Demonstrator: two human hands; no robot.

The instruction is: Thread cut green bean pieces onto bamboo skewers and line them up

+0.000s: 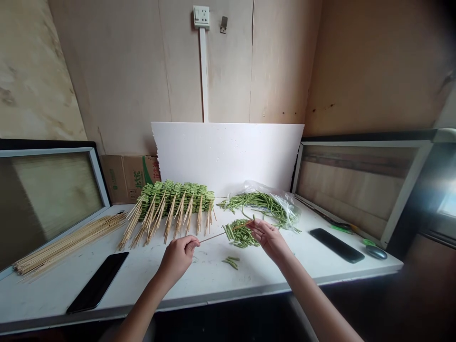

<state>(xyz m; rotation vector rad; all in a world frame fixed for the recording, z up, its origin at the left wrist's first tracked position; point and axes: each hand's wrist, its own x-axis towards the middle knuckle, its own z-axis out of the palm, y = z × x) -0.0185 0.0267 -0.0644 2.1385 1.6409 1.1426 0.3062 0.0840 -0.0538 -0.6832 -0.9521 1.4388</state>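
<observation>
My left hand [181, 254] is closed round one end of a thin wooden skewer [213, 236], which slants up to the right. At its other end, the fingers of my right hand [265, 237] pinch a small piece of green bean [254, 217]. Just beneath and left of my right hand lies a pile of cut green bean pieces [242, 235]. Several loose pieces [231, 262] rest nearer the front edge. Skewered bean pieces [174, 197] are stacked at the back left, their bare sticks pointing forward.
Bare skewers [67, 242] and a black phone [98, 282] lie left. Long beans [263, 202] in a plastic bag sit back right. Farther right are another phone [337, 245] and a mouse [376, 252]. A white board [228, 156] stands behind.
</observation>
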